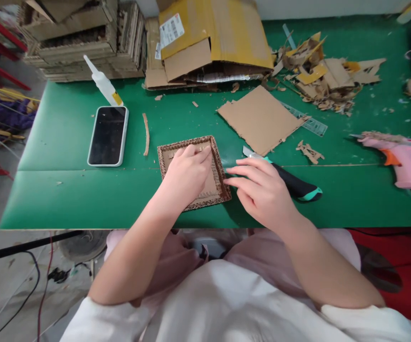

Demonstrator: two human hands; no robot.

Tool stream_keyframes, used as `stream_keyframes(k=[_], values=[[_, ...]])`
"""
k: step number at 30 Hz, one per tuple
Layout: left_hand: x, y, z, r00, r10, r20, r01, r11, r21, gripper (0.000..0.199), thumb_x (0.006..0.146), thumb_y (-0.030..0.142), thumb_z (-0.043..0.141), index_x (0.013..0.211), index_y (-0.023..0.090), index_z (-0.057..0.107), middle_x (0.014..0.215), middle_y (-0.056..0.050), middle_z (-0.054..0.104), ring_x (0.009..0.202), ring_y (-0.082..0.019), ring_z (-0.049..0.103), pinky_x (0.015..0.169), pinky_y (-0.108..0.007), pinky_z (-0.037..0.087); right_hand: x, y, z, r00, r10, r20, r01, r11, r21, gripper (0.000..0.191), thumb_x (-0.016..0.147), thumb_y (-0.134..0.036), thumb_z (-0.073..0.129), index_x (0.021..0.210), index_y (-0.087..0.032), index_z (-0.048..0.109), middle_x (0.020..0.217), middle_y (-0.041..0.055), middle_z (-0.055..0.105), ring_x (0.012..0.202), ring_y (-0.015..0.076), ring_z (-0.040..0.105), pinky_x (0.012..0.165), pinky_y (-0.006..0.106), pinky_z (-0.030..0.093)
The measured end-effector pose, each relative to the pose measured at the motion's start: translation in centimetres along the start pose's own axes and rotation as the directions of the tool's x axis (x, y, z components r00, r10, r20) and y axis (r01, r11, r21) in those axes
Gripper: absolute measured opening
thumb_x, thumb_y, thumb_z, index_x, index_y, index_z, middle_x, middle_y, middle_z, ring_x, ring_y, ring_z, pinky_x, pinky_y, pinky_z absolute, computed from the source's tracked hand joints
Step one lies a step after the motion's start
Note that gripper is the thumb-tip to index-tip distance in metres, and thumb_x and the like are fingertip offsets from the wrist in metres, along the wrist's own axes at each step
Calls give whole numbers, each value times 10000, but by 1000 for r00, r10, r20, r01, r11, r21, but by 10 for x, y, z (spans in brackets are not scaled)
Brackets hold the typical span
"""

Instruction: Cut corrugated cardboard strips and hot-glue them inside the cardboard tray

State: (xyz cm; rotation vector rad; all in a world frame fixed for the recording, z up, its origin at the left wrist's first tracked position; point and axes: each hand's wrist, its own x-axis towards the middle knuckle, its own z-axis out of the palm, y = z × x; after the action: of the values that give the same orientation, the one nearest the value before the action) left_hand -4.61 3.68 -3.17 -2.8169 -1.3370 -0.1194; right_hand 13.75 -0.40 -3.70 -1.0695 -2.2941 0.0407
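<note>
In front of me on the green table lies a shallow square cardboard tray with raised corrugated walls. My left hand reaches over it, its fingers bent and close together inside; the fingertips and thumb are partly hidden, so what they hold cannot be made out. To the right, my right hand is open, fingers apart, its fingertips at or very near the tray's right wall. A utility knife with a black and teal handle lies just behind that hand, its blade end showing.
Behind the knife, a flat cardboard square overlaps a clear ruler. Scraps lie farther back, near a taped box. A pink glue gun is far right; a phone and white bottle are left, beneath stacked cardboard.
</note>
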Motion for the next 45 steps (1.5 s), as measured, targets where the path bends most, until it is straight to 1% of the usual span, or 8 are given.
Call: stream_keyframes(k=[4,8,18,23,30,35,39,45], values=[[0,0,0,1000,0,2,0,1000,6,374,826,108,432,1176,64,556,1273,-88,566,985,-262,504,791,-383,440,-2,-3,4,996,-48,70,52,997,-64,239,797,-49,480,795,-167,687,986,58,667,1037,228,531,893,406,474],[0,1,-1,1000,-9,25,9,1000,6,386,825,102,428,1192,57,538,1285,-96,552,1008,-267,496,820,-383,440,-3,-7,10,993,-67,97,77,991,-107,229,799,-63,497,770,-171,698,1007,44,665,1054,233,524,951,426,435],[-1,3,-1,992,-120,-23,121,993,16,326,857,138,408,1139,150,571,1260,-105,545,1029,-277,496,810,-399,444,-4,-4,13,988,-61,139,64,998,-21,255,823,-60,454,748,-160,676,1003,24,685,1090,222,538,954,427,437],[-2,2,0,994,-100,-40,101,995,17,336,852,143,418,1159,158,554,1307,-124,503,1046,-280,490,819,-401,442,-3,-4,13,987,-67,145,71,997,-22,261,825,-53,440,734,-162,659,1003,16,690,1091,214,551,958,430,428],[-2,2,1,993,-108,-48,110,993,35,300,868,172,414,1120,165,577,1280,-106,532,1045,-281,496,824,-394,440,-3,-4,13,986,-72,149,75,997,-14,255,820,-44,440,721,-157,646,988,14,693,1084,216,561,954,438,424],[-1,1,2,996,-63,-63,65,998,26,303,869,153,408,1125,149,571,1281,-80,549,1051,-272,494,817,-388,441,-3,-3,13,987,-68,143,71,997,-12,257,817,-43,439,705,-157,641,979,14,695,1089,214,558,965,435,416],[-1,0,1,998,-27,-52,28,999,23,302,869,147,405,1125,129,564,1287,-85,550,1029,-265,504,794,-384,443,-2,-3,13,987,-70,143,72,997,-9,268,820,-41,430,697,-157,638,968,12,696,1083,212,562,963,435,418],[-1,0,1,999,-20,-38,20,1000,-14,297,862,125,402,1114,131,558,1282,-95,555,1035,-256,511,790,-386,434,-2,-3,13,987,-70,145,72,997,-6,265,815,-38,433,693,-159,635,973,13,695,1083,216,564,953,436,429]])
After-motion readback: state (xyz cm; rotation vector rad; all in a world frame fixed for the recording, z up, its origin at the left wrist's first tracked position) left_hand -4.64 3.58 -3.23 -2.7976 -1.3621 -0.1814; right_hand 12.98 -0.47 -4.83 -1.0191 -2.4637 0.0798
